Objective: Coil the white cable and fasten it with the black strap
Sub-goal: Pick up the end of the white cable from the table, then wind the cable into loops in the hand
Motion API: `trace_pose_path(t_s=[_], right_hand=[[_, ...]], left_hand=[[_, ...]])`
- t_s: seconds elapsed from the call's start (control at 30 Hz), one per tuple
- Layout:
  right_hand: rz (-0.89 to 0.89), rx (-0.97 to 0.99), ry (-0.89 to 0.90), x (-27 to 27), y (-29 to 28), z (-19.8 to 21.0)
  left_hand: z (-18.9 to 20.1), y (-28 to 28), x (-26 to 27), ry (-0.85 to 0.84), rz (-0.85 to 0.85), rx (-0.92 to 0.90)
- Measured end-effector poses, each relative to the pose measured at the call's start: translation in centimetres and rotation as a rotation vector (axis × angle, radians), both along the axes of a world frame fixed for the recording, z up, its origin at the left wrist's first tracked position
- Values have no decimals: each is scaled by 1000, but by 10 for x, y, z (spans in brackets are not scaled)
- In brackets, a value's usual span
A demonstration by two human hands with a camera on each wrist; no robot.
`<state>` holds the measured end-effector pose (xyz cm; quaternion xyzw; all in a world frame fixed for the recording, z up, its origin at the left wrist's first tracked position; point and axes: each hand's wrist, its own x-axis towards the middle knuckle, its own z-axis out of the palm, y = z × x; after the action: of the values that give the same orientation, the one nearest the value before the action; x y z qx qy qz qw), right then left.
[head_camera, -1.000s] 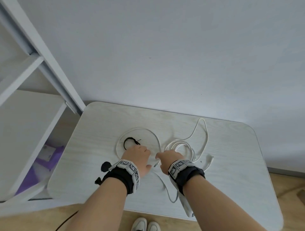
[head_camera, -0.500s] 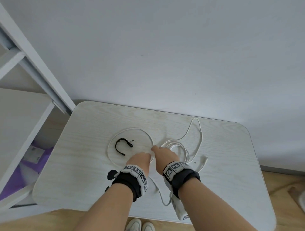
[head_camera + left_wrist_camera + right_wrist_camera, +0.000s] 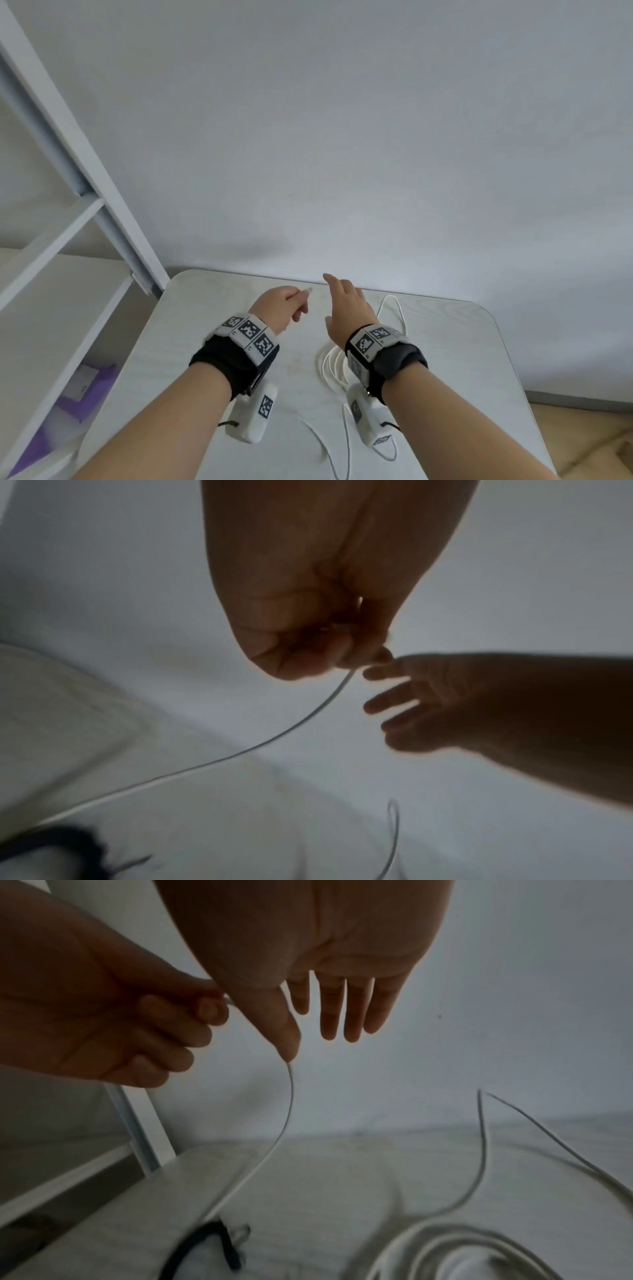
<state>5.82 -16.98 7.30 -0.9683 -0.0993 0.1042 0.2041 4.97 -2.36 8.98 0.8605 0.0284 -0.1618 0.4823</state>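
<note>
The white cable lies partly coiled on the pale table, with a loop behind my right wrist. My left hand is raised above the table and pinches one cable end; the strand hangs from its fingertips in a curve down to the table. My right hand hovers beside it with straight, spread fingers and holds nothing. The black strap lies curled on the table below the hands, also seen blurred in the left wrist view. My left arm hides it in the head view.
A white shelf frame stands at the table's left edge, with a purple item low inside it. A plain wall runs close behind the table. Loose cable strands trail toward the front edge.
Both hands have risen off the table. My left hand has lifted a cable end with it, and my right hand has opened its fingers beside it. The head view has tilted upward.
</note>
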Motion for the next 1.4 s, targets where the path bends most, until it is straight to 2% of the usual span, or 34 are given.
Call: trace_pose_path(t_s=[0.1,0.2,0.33,0.5,0.7,0.87,0.97,1.13,1.27,1.4], right_hand=[[-20,82,-43,7,3,24],[-41,174,-80,14,4,46],[-63,259,-84,20,7,66],[-103,252,-123,23,5,88],[-99,368,7,18,-3,108],[-104,627,146,7,-3,124],[-19,613,202,3,0,133],[-23,554,90,3,7,129],[-67,559,35,7,6,132],[-52,583,29,9,8,137]], left_hand=[[36,9,3,60,94,-382],[74,12,6,38,110,-648],[110,6,6,37,47,-798],[141,-2,5,-7,-47,-946],[191,-8,6,-143,-32,-1238],[229,-11,8,-257,-50,-1238],[238,-15,6,-239,-66,-1278],[240,-20,0,-108,-79,-1368],[245,-18,-3,84,-126,-1220],[244,-20,-7,28,-173,-1063]])
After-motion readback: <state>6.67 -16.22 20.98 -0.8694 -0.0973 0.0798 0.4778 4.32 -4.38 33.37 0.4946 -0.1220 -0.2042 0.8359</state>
